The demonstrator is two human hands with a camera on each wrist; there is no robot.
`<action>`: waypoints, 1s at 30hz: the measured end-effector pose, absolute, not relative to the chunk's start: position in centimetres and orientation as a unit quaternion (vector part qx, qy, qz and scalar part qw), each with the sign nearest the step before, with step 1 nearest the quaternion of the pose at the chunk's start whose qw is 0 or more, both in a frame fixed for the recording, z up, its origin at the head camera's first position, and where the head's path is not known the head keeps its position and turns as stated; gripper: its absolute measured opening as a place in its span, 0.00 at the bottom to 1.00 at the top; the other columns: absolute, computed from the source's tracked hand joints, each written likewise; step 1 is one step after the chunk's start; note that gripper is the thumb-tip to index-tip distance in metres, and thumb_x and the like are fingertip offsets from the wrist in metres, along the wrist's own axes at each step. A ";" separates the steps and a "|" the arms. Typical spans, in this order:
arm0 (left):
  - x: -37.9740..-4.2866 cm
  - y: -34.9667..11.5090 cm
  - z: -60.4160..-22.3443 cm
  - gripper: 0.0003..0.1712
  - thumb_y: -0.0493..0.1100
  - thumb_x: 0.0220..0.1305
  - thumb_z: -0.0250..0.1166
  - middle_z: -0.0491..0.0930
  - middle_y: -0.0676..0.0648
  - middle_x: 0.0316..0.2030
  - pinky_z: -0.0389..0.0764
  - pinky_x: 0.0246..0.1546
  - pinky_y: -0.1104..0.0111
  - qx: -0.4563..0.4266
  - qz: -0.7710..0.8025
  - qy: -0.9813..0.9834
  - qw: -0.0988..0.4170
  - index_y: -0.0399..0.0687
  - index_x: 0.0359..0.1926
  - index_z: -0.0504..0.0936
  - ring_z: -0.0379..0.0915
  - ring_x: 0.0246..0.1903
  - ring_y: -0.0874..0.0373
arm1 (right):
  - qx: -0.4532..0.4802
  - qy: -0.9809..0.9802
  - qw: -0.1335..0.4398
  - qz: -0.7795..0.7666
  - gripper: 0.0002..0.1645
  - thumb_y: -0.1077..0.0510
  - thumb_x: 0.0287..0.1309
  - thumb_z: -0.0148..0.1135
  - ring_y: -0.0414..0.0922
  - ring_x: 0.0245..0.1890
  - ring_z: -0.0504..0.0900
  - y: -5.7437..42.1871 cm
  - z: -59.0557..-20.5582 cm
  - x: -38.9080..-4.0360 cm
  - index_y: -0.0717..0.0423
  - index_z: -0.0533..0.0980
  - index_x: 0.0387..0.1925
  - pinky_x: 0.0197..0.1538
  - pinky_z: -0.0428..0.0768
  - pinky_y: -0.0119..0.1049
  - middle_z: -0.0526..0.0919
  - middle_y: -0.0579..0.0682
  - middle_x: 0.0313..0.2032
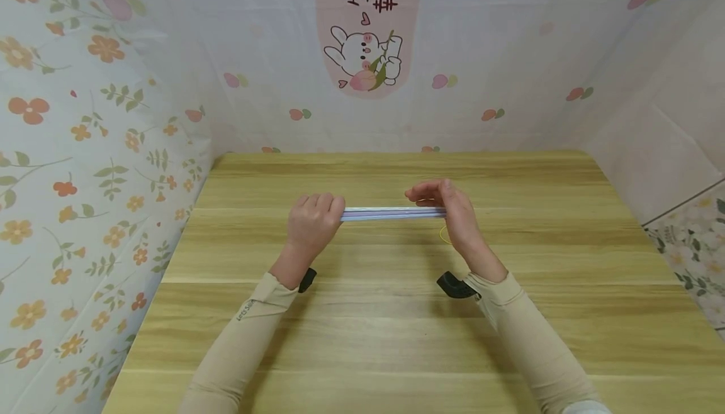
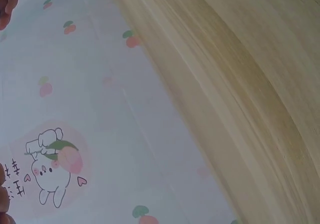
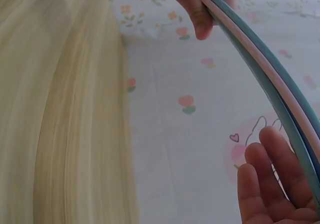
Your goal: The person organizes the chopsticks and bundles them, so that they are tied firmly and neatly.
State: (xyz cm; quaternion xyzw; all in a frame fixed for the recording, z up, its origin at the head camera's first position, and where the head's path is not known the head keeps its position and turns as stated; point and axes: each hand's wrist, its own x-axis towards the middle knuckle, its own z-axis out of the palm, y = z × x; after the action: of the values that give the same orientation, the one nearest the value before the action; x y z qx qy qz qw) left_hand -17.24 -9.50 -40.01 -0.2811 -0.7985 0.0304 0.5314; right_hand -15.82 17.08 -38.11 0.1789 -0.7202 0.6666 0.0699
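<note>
A bundle of long slim pastel rods point(image 1: 393, 214), blue and lilac from above, lies crosswise between the hands over the table. Its left end is gripped by the left hand point(image 1: 316, 222), knuckles up. At the other end the rods meet the palm of the right hand point(image 1: 457, 216), whose fingers are loosely bent and not closed round them. In the right wrist view the rods point(image 3: 272, 77) show teal, pink and dark blue edges, with the right fingers point(image 3: 272, 176) extended beside them. A thin yellow loop point(image 1: 443, 235) shows beside the right palm, partly hidden.
The wood-grain table point(image 1: 362, 326) spreads below both arms. A printed cloth point(image 1: 255, 43) with a cartoon rabbit hangs behind it, and a flowered cloth point(image 1: 85, 168) hangs at the left. Dark wrist devices point(image 1: 455, 285) stick out under both sleeves.
</note>
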 end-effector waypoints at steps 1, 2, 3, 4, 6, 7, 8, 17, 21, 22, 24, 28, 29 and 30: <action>-17.2 -9.5 -40.1 0.27 0.37 0.72 0.49 0.60 0.51 0.08 0.53 0.12 0.73 -0.280 0.030 -0.798 0.533 0.47 0.12 0.62 0.59 0.07 0.60 | 0.179 -0.722 0.068 0.665 0.40 0.36 0.71 0.34 0.43 0.44 0.83 17.1 -38.0 -15.8 0.68 0.76 0.45 0.52 0.78 0.43 0.85 0.47 0.41; -17.2 -9.6 -40.1 0.26 0.37 0.72 0.49 0.60 0.51 0.08 0.53 0.12 0.73 -0.280 0.028 -0.797 0.534 0.47 0.12 0.62 0.59 0.07 0.60 | 0.180 -0.725 0.065 0.662 0.40 0.36 0.71 0.34 0.43 0.44 0.83 17.2 -38.0 -15.7 0.68 0.76 0.46 0.52 0.78 0.43 0.85 0.48 0.41; -17.2 -9.6 -40.1 0.26 0.36 0.72 0.49 0.61 0.50 0.08 0.54 0.12 0.72 -0.280 0.027 -0.797 0.534 0.47 0.12 0.62 0.59 0.07 0.60 | 0.182 -0.730 0.060 0.657 0.40 0.36 0.71 0.33 0.42 0.44 0.83 17.2 -37.9 -15.7 0.68 0.76 0.47 0.52 0.77 0.42 0.85 0.49 0.42; -17.2 -9.7 -40.2 0.26 0.37 0.72 0.49 0.61 0.50 0.09 0.54 0.12 0.72 -0.279 0.026 -0.798 0.534 0.46 0.12 0.62 0.60 0.07 0.59 | 0.183 -0.734 0.056 0.651 0.40 0.36 0.71 0.33 0.42 0.44 0.83 17.3 -37.8 -15.6 0.67 0.75 0.47 0.52 0.77 0.40 0.85 0.49 0.42; -17.1 -9.9 -40.3 0.26 0.38 0.72 0.50 0.62 0.50 0.09 0.56 0.11 0.72 -0.278 0.025 -0.800 0.532 0.46 0.13 0.63 0.62 0.07 0.59 | 0.190 -0.741 0.049 0.642 0.38 0.36 0.72 0.32 0.42 0.45 0.82 17.4 -37.7 -15.4 0.64 0.75 0.49 0.53 0.76 0.38 0.84 0.51 0.43; -17.1 -10.0 -40.3 0.26 0.38 0.72 0.50 0.63 0.50 0.09 0.56 0.11 0.72 -0.279 0.025 -0.801 0.529 0.46 0.13 0.63 0.62 0.08 0.59 | 0.194 -0.743 0.048 0.639 0.37 0.36 0.72 0.32 0.42 0.45 0.82 17.6 -37.7 -15.3 0.62 0.75 0.50 0.53 0.76 0.37 0.84 0.51 0.43; -17.1 -10.0 -40.4 0.25 0.37 0.71 0.50 0.63 0.50 0.09 0.56 0.12 0.72 -0.281 0.025 -0.803 0.526 0.46 0.13 0.63 0.62 0.08 0.59 | 0.196 -0.742 0.049 0.639 0.35 0.37 0.72 0.32 0.42 0.46 0.82 17.7 -37.7 -15.2 0.60 0.75 0.51 0.53 0.76 0.35 0.83 0.51 0.43; -17.2 -10.3 -40.4 0.26 0.41 0.74 0.49 0.66 0.49 0.10 0.57 0.11 0.72 -0.280 0.025 -0.810 0.515 0.45 0.14 0.65 0.64 0.08 0.58 | 0.095 -0.799 0.101 0.585 0.31 0.45 0.75 0.33 0.42 0.42 0.81 20.5 -40.0 -15.0 0.63 0.74 0.53 0.49 0.75 0.30 0.85 0.57 0.42; -17.3 -10.4 -40.4 0.26 0.41 0.74 0.49 0.67 0.48 0.10 0.56 0.11 0.72 -0.284 0.016 -0.807 0.517 0.44 0.14 0.65 0.63 0.08 0.58 | 0.053 -0.929 0.096 0.353 0.17 0.56 0.68 0.51 0.51 0.36 0.80 21.8 -42.3 -14.9 0.67 0.78 0.44 0.41 0.78 0.41 0.83 0.63 0.37; -17.4 -10.4 -40.4 0.26 0.40 0.74 0.49 0.67 0.49 0.10 0.56 0.11 0.72 -0.284 0.016 -0.807 0.518 0.44 0.14 0.65 0.63 0.08 0.59 | 0.056 -0.946 0.095 0.305 0.14 0.59 0.65 0.55 0.52 0.35 0.80 22.1 -42.9 -14.9 0.67 0.79 0.41 0.39 0.77 0.44 0.83 0.62 0.35; -17.4 -10.5 -40.4 0.25 0.38 0.73 0.49 0.67 0.49 0.10 0.56 0.11 0.72 -0.284 0.014 -0.807 0.517 0.44 0.14 0.65 0.63 0.08 0.59 | 0.070 -0.964 0.089 0.239 0.09 0.62 0.59 0.60 0.55 0.32 0.79 22.5 -43.9 -14.8 0.67 0.80 0.35 0.38 0.77 0.48 0.81 0.60 0.31; -17.5 -10.6 -40.5 0.25 0.39 0.73 0.50 0.67 0.48 0.10 0.57 0.11 0.72 -0.281 0.013 -0.809 0.516 0.45 0.14 0.66 0.65 0.08 0.58 | 0.089 -0.973 0.073 0.200 0.04 0.63 0.53 0.65 0.52 0.30 0.76 22.8 -45.3 -14.6 0.63 0.81 0.28 0.37 0.75 0.46 0.78 0.56 0.27; -17.5 -10.6 -40.4 0.25 0.39 0.73 0.50 0.67 0.48 0.10 0.57 0.11 0.72 -0.280 0.011 -0.809 0.516 0.44 0.15 0.66 0.66 0.08 0.58 | 0.095 -0.974 0.070 0.196 0.04 0.63 0.52 0.66 0.52 0.30 0.75 22.8 -45.4 -14.6 0.62 0.81 0.28 0.37 0.74 0.46 0.78 0.55 0.26; -17.5 -10.6 -40.4 0.25 0.40 0.73 0.50 0.68 0.48 0.10 0.57 0.11 0.71 -0.279 0.009 -0.809 0.517 0.44 0.15 0.66 0.66 0.08 0.57 | 0.100 -0.974 0.065 0.193 0.04 0.63 0.51 0.68 0.51 0.29 0.75 22.8 -45.6 -14.6 0.62 0.81 0.27 0.36 0.74 0.46 0.78 0.55 0.26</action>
State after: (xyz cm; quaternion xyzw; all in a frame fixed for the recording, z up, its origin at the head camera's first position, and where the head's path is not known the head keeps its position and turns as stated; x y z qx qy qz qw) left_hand -17.50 -10.58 -40.43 -0.2790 -0.8090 0.0089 0.5173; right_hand -14.62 22.83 -45.57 0.1000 -0.9739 0.1929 0.0651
